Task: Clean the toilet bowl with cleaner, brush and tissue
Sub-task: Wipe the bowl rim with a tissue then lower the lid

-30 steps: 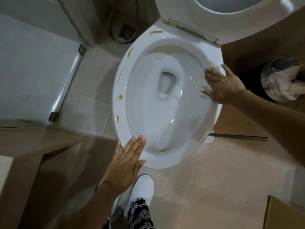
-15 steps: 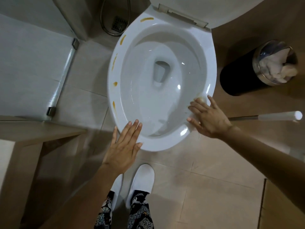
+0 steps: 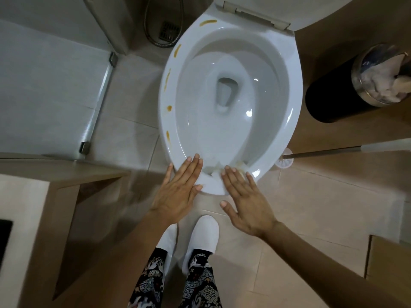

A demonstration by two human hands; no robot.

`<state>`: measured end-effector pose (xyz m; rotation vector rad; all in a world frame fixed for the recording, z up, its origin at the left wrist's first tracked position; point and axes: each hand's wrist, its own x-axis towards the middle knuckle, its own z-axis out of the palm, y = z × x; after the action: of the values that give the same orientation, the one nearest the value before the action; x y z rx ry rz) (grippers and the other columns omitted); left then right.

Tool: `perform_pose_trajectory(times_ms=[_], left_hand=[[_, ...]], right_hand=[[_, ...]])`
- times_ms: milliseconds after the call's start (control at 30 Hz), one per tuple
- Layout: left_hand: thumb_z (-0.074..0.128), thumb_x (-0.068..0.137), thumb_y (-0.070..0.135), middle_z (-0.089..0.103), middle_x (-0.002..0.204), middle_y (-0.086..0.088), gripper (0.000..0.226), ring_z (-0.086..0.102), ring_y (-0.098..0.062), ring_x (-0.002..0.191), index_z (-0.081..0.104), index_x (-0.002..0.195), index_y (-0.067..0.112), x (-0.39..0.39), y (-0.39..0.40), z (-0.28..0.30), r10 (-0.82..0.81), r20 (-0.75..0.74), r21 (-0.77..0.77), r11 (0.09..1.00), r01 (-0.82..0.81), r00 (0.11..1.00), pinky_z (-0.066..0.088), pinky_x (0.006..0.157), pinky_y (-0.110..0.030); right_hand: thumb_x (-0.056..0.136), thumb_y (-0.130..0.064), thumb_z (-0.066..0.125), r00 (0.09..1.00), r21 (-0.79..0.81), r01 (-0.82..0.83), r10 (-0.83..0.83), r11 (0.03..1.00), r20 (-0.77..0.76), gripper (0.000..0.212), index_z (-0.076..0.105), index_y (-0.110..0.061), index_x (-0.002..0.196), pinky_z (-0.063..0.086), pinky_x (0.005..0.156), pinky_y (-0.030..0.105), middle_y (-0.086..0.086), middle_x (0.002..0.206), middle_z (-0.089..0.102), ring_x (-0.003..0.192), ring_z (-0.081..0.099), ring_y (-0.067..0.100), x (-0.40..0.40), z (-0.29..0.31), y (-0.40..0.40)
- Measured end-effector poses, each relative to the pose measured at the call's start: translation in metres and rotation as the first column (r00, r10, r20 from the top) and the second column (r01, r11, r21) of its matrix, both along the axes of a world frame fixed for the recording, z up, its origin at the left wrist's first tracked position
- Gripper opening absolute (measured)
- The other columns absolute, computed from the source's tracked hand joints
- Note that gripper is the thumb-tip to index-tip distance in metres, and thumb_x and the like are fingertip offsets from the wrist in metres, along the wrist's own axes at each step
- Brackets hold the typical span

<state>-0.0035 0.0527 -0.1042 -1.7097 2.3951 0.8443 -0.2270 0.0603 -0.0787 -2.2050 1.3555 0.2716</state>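
Observation:
The white toilet bowl (image 3: 291, 90) stands open, its lid up at the top. Several yellow-brown smears (image 3: 168, 79) mark the left side of the rim. My left hand (image 3: 181, 190) lies flat with straight fingers on the near rim. My right hand (image 3: 245, 201) presses flat on the near rim just to its right, with a crumpled, stained tissue (image 3: 239, 166) showing past its fingertips. The toilet brush (image 3: 285, 162) rests on the floor right of the bowl, its long handle (image 3: 347, 150) running to the right edge.
A black bin (image 3: 329, 98) with a chrome rim, stuffed with used tissue, stands to the right. A floor drain and metal hose (image 3: 169, 30) lie at the back left, beside a glass partition (image 3: 97, 107). A wooden cabinet (image 3: 44, 196) is at my left. My white slippers (image 3: 200, 238) stand before the bowl.
My right hand has swept the tissue along the right rim from the back to the near front. The left hand has stayed on the near rim. The camera view shifted down.

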Motion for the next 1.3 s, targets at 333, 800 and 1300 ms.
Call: perform_pose_trajectory(times_ms=[333, 800, 1300], left_hand=[[-0.003, 0.094, 0.051, -0.013, 0.156, 0.010, 0.061, -0.020, 0.003, 0.140, -0.009, 0.148, 0.024, 0.017, -0.008, 0.009, 0.009, -0.115, 0.027, 1.000, -0.006, 0.993, -0.015, 0.113, -0.020], [0.026, 0.098, 0.031, 0.024, 0.155, -0.012, 0.057, 0.016, -0.019, 0.143, 0.028, 0.147, 0.001, -0.061, 0.001, 0.010, 0.219, -0.165, -0.151, 0.958, -0.244, 0.962, 0.007, 0.116, -0.034], [0.018, 0.100, 0.035, 0.015, 0.156, -0.018, 0.060, 0.013, -0.028, 0.145, 0.018, 0.148, -0.001, -0.102, 0.021, -0.010, 0.518, 0.093, -0.186, 0.848, -0.496, 0.850, 0.005, 0.118, -0.038]], right_hand=[[0.098, -0.056, 0.006, 0.969, 0.066, 0.140, -0.151, 0.988, 0.196, 0.072, 0.005, -0.011, 0.154, 0.000, 0.121, 0.037, 0.003, 0.162, -0.004, 0.149, -0.007, 0.014, 0.054, -0.010, 0.025], [0.096, -0.048, 0.005, 0.815, -0.175, 0.578, -0.574, 0.797, 0.077, 0.070, 0.011, -0.009, 0.153, 0.002, 0.121, 0.043, 0.008, 0.161, 0.008, 0.149, 0.002, 0.020, -0.020, -0.034, -0.074], [0.100, -0.047, 0.021, 0.740, -0.366, 0.595, -0.665, 0.716, -0.098, 0.067, 0.003, -0.012, 0.154, -0.001, 0.120, 0.044, 0.009, 0.161, -0.005, 0.149, -0.006, 0.023, -0.048, -0.048, -0.145]])
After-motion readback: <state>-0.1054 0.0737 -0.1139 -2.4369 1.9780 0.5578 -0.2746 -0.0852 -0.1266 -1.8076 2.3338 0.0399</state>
